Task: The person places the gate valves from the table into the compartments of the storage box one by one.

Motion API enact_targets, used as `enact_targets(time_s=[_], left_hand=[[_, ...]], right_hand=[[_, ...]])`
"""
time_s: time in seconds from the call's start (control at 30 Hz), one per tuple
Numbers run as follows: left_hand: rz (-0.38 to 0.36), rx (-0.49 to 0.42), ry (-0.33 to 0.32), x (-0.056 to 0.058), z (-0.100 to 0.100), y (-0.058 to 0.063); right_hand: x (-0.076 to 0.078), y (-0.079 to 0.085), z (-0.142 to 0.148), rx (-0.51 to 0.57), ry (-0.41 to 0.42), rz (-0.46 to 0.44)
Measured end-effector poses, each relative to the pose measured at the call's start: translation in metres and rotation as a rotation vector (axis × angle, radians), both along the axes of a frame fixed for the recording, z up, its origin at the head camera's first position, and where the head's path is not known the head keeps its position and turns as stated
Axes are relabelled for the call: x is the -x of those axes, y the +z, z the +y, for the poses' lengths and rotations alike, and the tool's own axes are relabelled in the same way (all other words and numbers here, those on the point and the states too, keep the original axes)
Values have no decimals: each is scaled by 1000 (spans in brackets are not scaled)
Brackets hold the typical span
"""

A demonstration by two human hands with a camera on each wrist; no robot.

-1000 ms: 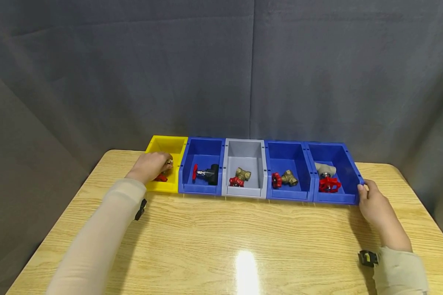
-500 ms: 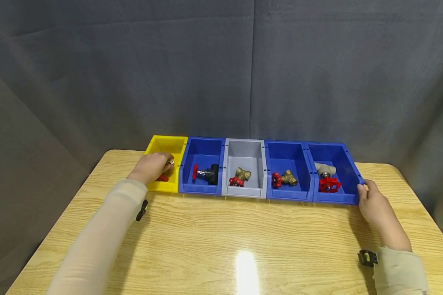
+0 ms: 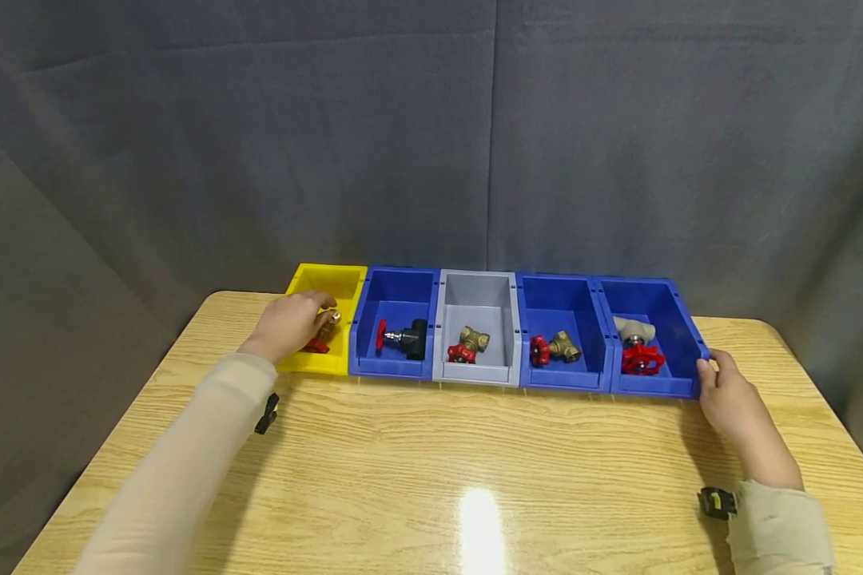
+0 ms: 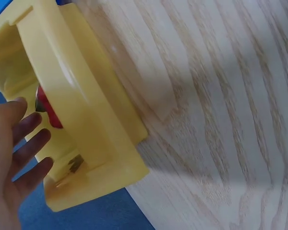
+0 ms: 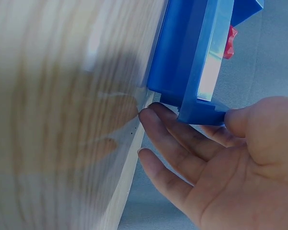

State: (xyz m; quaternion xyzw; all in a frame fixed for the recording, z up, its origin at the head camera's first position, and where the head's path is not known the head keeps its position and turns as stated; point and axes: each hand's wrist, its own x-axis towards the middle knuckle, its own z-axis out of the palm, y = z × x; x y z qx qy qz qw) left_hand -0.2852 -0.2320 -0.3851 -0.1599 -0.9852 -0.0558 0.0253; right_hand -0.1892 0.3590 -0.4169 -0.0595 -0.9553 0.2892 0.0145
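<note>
My left hand point(image 3: 288, 319) is over the yellow bin point(image 3: 334, 275) at the row's left end. Below its fingers lies a brass valve with a red handle point(image 3: 318, 346), partly hidden by the hand. In the left wrist view the fingers point(image 4: 34, 143) are spread and relaxed, with nothing between them. At the other end, my right hand point(image 3: 737, 403) holds the front right corner of the rightmost blue bin point(image 3: 643, 295). In the right wrist view its thumb rests on the rim, and the fingers point(image 5: 175, 139) lie along the bin's outside and underside.
Between the end bins stand a blue bin point(image 3: 403, 289) with a black valve point(image 3: 413, 339), a grey bin point(image 3: 478, 294) with a brass valve point(image 3: 475, 339) and another blue bin point(image 3: 555, 295) with a brass valve point(image 3: 564, 347). A grey-white valve point(image 3: 636, 330) lies in the rightmost bin. Dark curtain point(image 3: 331, 144) hangs behind the wooden table point(image 3: 388, 471).
My left hand has loosened its fingers from the brass valve and drawn slightly left, so more of the valve shows in the yellow bin. The right hand stays put.
</note>
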Motion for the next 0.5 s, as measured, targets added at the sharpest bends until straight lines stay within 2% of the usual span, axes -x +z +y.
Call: enact_targets(time_s=[0.13, 0.5], left_hand=[[22, -24, 28, -4, -1, 3], [42, -72, 43, -14, -6, 2]], right_hand=[[-1, 0, 1, 3, 4, -9], [0, 0, 0, -12, 1, -14]])
